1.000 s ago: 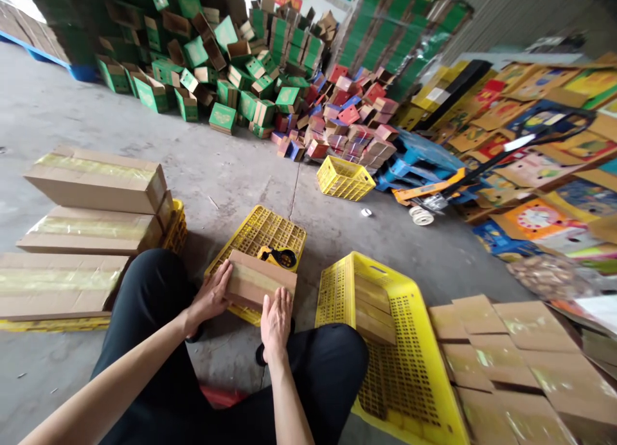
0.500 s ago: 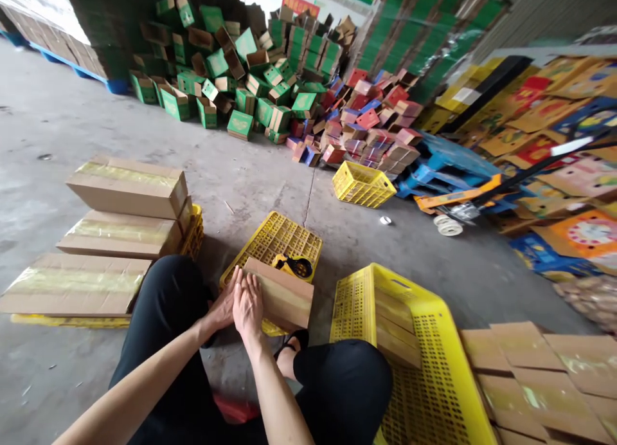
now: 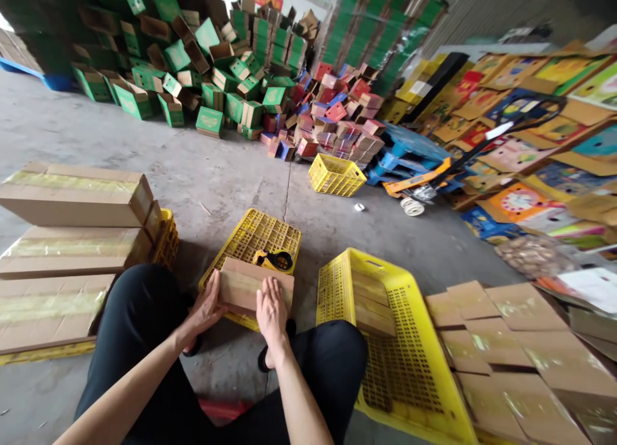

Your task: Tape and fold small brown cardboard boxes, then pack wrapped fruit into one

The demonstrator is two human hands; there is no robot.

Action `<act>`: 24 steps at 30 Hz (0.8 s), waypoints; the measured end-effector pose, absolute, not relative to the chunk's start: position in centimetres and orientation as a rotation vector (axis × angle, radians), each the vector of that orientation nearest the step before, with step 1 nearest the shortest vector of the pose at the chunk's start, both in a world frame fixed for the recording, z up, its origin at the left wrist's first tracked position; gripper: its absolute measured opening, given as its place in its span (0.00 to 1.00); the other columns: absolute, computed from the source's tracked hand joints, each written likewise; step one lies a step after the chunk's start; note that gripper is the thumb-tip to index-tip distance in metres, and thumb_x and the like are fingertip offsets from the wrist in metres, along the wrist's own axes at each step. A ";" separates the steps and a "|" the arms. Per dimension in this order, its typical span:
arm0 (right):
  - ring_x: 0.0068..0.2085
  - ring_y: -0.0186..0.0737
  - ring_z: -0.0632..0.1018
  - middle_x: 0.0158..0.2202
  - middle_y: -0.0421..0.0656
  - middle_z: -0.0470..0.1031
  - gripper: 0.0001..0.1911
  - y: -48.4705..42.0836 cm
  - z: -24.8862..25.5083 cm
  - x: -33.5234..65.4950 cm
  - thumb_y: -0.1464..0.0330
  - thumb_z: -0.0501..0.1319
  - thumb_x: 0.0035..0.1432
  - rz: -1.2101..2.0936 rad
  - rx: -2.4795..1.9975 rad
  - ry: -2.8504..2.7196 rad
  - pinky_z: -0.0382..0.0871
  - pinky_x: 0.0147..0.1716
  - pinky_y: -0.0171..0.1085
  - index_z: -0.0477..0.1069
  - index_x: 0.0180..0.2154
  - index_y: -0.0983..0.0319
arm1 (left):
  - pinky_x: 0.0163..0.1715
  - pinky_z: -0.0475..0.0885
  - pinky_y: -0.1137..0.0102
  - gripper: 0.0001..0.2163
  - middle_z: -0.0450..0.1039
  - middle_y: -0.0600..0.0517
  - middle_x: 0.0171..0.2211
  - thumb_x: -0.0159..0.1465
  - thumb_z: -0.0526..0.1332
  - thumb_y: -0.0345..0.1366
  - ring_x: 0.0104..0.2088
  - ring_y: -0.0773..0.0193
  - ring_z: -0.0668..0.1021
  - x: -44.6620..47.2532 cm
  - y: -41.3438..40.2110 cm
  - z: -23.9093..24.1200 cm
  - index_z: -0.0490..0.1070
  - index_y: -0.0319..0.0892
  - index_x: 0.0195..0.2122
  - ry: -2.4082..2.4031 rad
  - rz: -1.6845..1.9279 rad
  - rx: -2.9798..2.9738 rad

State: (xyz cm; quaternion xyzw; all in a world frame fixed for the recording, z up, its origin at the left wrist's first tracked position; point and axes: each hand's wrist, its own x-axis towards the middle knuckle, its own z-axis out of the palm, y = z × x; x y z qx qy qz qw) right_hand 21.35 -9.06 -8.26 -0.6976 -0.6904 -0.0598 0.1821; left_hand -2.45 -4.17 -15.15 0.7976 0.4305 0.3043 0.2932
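A small brown cardboard box (image 3: 253,284) with a strip of clear tape stands on an upturned yellow crate (image 3: 255,236) between my knees. My left hand (image 3: 206,308) lies flat against the box's left end, fingers stretched out. The palm of my right hand (image 3: 271,313) presses on the box's near face, fingers spread flat. Right behind the box, a yellow tape dispenser (image 3: 274,260) rests on the crate.
Taped brown boxes (image 3: 72,194) are stacked at my left. A yellow basket (image 3: 409,342) holding boxes lies at my right, with flat brown boxes (image 3: 506,355) beyond it. Piles of green (image 3: 193,78) and red boxes (image 3: 337,123), another yellow crate (image 3: 336,175) and a pallet jack (image 3: 424,188) stand farther off.
My right hand slid from beside my left hand at the box's left end back to the middle of its near face. The camera view shifted slightly.
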 end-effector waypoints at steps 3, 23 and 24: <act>0.70 0.53 0.69 0.67 0.62 0.70 0.29 -11.3 -9.2 25.1 0.65 0.42 0.78 -0.243 -2.071 -1.849 0.66 0.68 0.51 0.69 0.65 0.75 | 0.72 0.50 0.40 0.47 0.31 0.32 0.78 0.73 0.58 0.51 0.77 0.33 0.44 -2.7 -4.2 -14.9 0.22 0.44 0.78 1.122 0.797 2.081; 0.38 0.48 0.87 0.38 0.55 0.86 0.45 -7.7 -10.6 23.5 0.56 0.29 0.76 0.064 -1.900 -1.471 0.79 0.36 0.41 0.83 0.52 0.67 | 0.72 0.57 0.47 0.39 0.52 0.44 0.76 0.68 0.60 0.47 0.75 0.43 0.57 0.6 -2.6 2.8 0.50 0.44 0.78 0.954 0.871 2.341; 0.38 0.48 0.87 0.37 0.54 0.87 0.43 -7.5 -10.4 23.1 0.55 0.30 0.77 0.011 -1.881 -1.498 0.79 0.36 0.41 0.82 0.53 0.66 | 0.72 0.58 0.46 0.43 0.49 0.44 0.77 0.65 0.63 0.46 0.75 0.42 0.56 1.5 -3.2 2.9 0.47 0.44 0.78 0.925 0.814 2.419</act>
